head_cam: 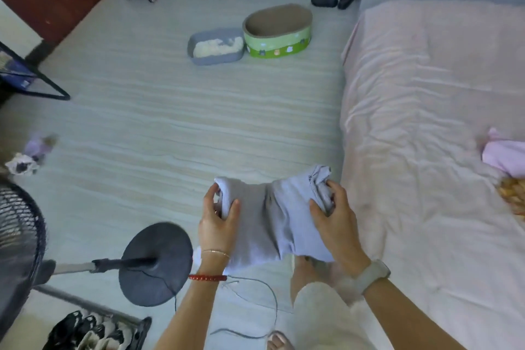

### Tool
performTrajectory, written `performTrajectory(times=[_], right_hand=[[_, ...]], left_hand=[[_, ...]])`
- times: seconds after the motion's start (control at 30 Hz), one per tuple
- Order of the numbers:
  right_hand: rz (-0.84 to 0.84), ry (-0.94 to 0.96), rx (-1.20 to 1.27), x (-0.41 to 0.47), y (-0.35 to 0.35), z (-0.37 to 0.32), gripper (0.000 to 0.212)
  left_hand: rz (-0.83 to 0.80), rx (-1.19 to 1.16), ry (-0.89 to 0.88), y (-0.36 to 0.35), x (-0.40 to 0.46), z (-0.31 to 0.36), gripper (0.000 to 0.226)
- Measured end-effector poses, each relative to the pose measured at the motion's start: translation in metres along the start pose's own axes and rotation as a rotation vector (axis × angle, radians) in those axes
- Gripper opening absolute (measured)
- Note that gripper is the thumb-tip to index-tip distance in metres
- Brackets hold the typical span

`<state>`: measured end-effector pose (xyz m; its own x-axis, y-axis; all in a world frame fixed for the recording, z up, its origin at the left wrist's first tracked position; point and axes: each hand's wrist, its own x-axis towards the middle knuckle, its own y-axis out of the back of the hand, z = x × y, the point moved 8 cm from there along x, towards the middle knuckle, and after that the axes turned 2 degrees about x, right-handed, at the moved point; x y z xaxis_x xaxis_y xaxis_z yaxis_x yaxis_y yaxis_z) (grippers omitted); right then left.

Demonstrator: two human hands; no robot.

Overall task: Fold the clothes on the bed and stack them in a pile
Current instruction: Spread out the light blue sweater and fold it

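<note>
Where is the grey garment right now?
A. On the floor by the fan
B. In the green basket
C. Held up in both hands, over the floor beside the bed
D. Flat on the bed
C: the left hand and right hand each grip an end of the grey garment, which hangs in the air over the floor, left of the bed.

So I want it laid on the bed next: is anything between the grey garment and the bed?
Nothing visible. Both hands, left and right, hold the grey garment over the floor beside the bed; the pink sheet nearest it is bare.
</note>
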<state>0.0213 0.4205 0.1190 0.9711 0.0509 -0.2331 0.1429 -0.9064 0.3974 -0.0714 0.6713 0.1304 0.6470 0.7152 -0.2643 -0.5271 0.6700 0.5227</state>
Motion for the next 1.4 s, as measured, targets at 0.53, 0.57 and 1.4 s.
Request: performTrajectory(times=[0.53, 0.57, 1.4], right_hand=[[0.488, -0.281, 0.182, 0.264, 0.184, -0.007, 0.044], [0.522, -0.297, 0.194, 0.277, 0.192, -0.007, 0.044], [1.216, -0.581, 0.544, 0.59, 0.276, -0.009, 0.046]], left_hand=[[-0.451, 0.147, -0.357, -0.28, 0.21, 0.304, 0.051], [-0.478, 0.158, -0.377, -0.297, 0.22, 0.318, 0.051], [-1.138, 0.305, -0.795, -0.74, 0.413, 0.636, 0.05]])
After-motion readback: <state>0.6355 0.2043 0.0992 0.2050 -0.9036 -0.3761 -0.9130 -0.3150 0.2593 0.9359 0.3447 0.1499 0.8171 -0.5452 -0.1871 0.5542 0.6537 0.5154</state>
